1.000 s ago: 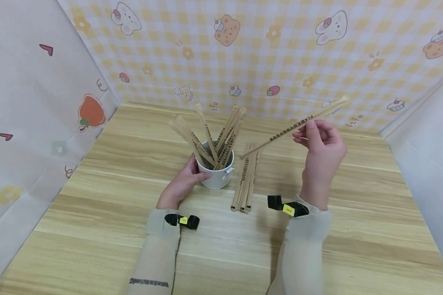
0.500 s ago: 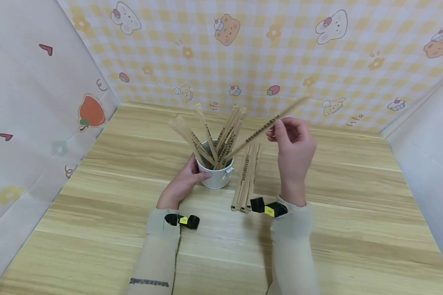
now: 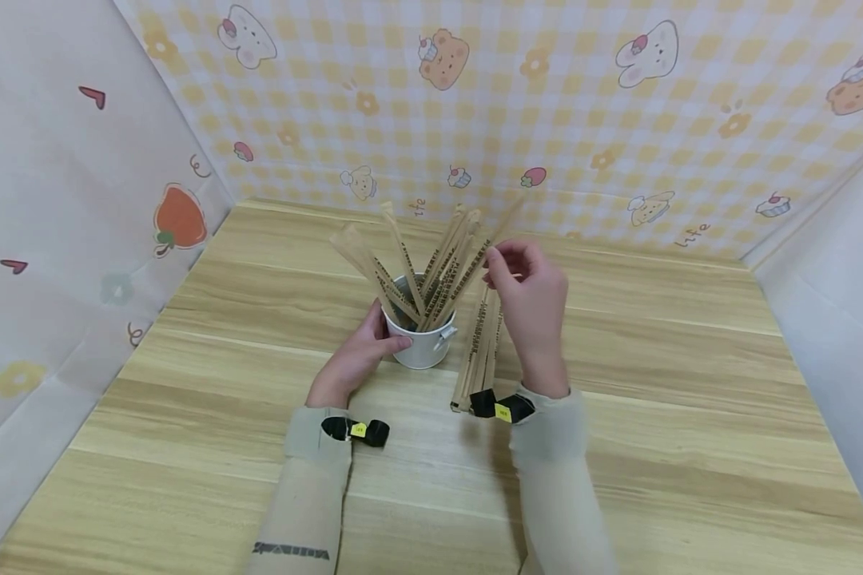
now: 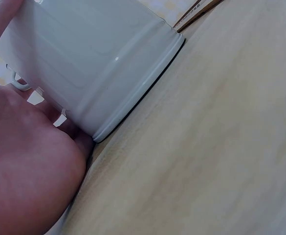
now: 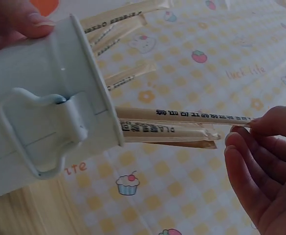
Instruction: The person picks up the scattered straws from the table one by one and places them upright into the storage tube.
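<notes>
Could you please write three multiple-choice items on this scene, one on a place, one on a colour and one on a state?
1. Where do the loose wrapped sticks lie?
A. On the table, right of the cup
B. Behind the cup
C. On the left sleeve

2. What colour is the cup?
A. Red
B. White
C. Black

3. What is the right hand doing?
A. Lying flat on the table
B. Gripping the cup
C. Pinching a stick whose end is in the cup

Answers: 1 A, the head view shows them beside the cup; 2 B, its wall is white; 3 C, fingertips pinch it, while the left hand holds the cup.
</notes>
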Available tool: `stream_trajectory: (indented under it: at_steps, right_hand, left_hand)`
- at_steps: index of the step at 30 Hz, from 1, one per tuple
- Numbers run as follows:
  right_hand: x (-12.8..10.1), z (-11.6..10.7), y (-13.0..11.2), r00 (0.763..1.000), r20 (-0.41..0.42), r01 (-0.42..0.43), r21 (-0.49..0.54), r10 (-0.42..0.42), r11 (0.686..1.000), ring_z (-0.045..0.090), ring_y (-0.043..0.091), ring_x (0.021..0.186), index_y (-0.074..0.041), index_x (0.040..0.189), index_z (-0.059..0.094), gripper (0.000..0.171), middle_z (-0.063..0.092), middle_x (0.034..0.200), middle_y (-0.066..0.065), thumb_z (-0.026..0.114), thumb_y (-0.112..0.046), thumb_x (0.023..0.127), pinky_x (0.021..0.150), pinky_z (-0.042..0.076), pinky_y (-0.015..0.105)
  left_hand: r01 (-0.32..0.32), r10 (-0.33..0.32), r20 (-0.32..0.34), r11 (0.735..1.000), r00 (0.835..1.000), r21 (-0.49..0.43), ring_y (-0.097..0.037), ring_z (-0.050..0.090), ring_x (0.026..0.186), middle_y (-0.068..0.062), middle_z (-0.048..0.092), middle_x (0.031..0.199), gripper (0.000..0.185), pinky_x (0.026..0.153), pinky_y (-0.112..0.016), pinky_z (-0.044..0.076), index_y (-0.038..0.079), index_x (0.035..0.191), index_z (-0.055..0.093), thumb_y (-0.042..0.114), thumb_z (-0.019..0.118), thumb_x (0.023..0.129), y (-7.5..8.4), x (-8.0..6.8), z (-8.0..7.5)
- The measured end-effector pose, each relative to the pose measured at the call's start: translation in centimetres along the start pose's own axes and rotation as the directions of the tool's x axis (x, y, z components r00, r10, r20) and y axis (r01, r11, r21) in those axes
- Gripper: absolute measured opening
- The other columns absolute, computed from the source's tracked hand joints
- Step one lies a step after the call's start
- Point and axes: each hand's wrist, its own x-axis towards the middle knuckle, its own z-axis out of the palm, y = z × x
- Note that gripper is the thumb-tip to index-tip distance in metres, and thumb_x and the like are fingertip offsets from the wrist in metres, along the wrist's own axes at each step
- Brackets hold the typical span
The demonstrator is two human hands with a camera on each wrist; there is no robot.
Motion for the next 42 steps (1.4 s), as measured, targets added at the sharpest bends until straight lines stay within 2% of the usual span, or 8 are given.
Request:
stream_trajectory:
  at_steps: [6, 10, 16, 27, 35, 42]
  right_hand:
    - [0.0, 1.0, 1.2, 0.998, 0.054, 0.048, -0.077, -0.044, 0.996, 0.059, 0.010, 0.060, -0.003, 0.089, 0.062, 0.019, 0.065, 0.076, 0.003, 0.060, -0.022, 0.085, 0.054, 0.051, 0.024]
    - [0.0, 1.3, 1.5, 0.995, 0.082, 0.060, -0.119, -0.051, 0.991, 0.058, 0.009, 0.059, -0.005, 0.089, 0.063, 0.018, 0.065, 0.076, 0.005, 0.059, -0.022, 0.085, 0.053, 0.050, 0.022]
    - [0.0, 1.5, 1.9, 0.993, 0.115, 0.030, -0.155, -0.012, 0.987, 0.059, 0.012, 0.060, -0.006, 0.090, 0.063, 0.016, 0.065, 0.077, 0.005, 0.060, -0.021, 0.085, 0.053, 0.049, 0.022]
    - [0.1, 2.0, 2.6, 0.983, 0.179, -0.013, -0.205, 0.050, 0.979, 0.059, 0.011, 0.059, -0.007, 0.088, 0.064, 0.015, 0.064, 0.075, 0.000, 0.060, -0.021, 0.084, 0.053, 0.049, 0.023]
    - [0.2, 2.2, 2.9, 0.959, 0.255, -0.067, -0.226, 0.126, 0.972, 0.060, 0.014, 0.062, -0.008, 0.089, 0.063, 0.015, 0.062, 0.076, -0.001, 0.060, -0.022, 0.085, 0.054, 0.050, 0.023]
    - [0.0, 2.2, 3.1, 0.942, 0.312, -0.054, -0.227, 0.125, 0.972, 0.060, 0.010, 0.063, -0.006, 0.093, 0.063, 0.014, 0.064, 0.079, 0.004, 0.058, -0.017, 0.085, 0.056, 0.051, 0.020]
  left_hand:
    - [0.021, -0.021, -0.002, 1.000, 1.000, -0.006, -0.016, 0.018, 0.131, -0.001, 0.019, 0.145, 0.089, 0.106, -0.037, 0.015, 0.030, 0.142, 0.010, 0.009, 0.067, 0.077, 0.3, -0.1, 0.0]
    - [0.031, -0.031, 0.000, 1.000, 1.000, -0.003, -0.018, 0.018, 0.131, -0.005, 0.018, 0.145, 0.089, 0.106, -0.038, 0.016, 0.025, 0.143, 0.008, 0.005, 0.064, 0.078, 1.0, -0.3, 0.3]
    - [0.029, -0.029, 0.002, 1.000, 1.000, 0.012, -0.019, 0.016, 0.132, -0.007, 0.016, 0.146, 0.089, 0.106, -0.038, 0.015, 0.024, 0.143, 0.006, 0.006, 0.064, 0.078, 1.9, -0.7, 0.8]
    - [0.011, -0.011, 0.008, 1.000, 1.000, -0.002, -0.019, 0.017, 0.131, -0.005, 0.016, 0.146, 0.089, 0.106, -0.038, 0.015, 0.024, 0.143, 0.007, 0.006, 0.064, 0.077, 1.8, -0.6, 0.7]
    - [0.018, -0.018, 0.000, 1.000, 1.000, 0.003, -0.017, 0.019, 0.131, -0.005, 0.019, 0.145, 0.087, 0.106, -0.036, 0.016, 0.021, 0.143, 0.008, 0.005, 0.064, 0.077, 1.9, -0.6, 0.7]
    - [0.025, -0.025, -0.002, 1.000, 1.000, 0.000, -0.017, 0.019, 0.131, -0.006, 0.019, 0.145, 0.088, 0.106, -0.036, 0.016, 0.021, 0.143, 0.008, 0.006, 0.064, 0.078, 1.9, -0.7, 0.7]
